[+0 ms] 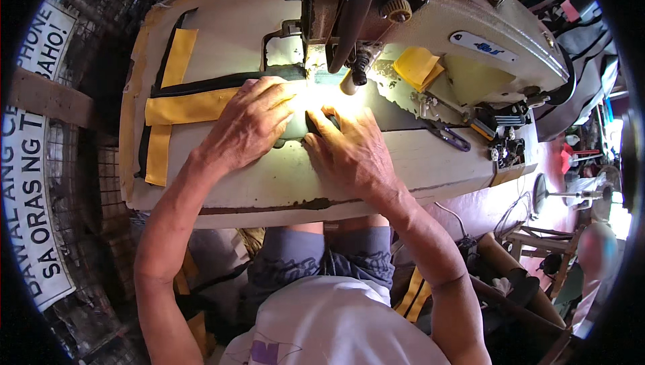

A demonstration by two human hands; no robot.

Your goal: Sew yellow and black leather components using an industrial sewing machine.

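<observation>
Head view is showing the left hand (250,123) pressing flat, fingers spread, on the yellow strap (191,106) and dark fabric (201,84) just left of the sewing machine's needle (316,62), while the right hand (349,150), fingers flat, is guiding nearer; keeping fingertips clear and feeding evenly looks wise.

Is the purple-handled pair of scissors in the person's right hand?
No. The scissors lie on the table to the right, apart from the right hand, which presses flat on the dark fabric.

Both hands lie palm-down, left hand (250,123) and right hand (351,150) close together, fingers spread
</observation>
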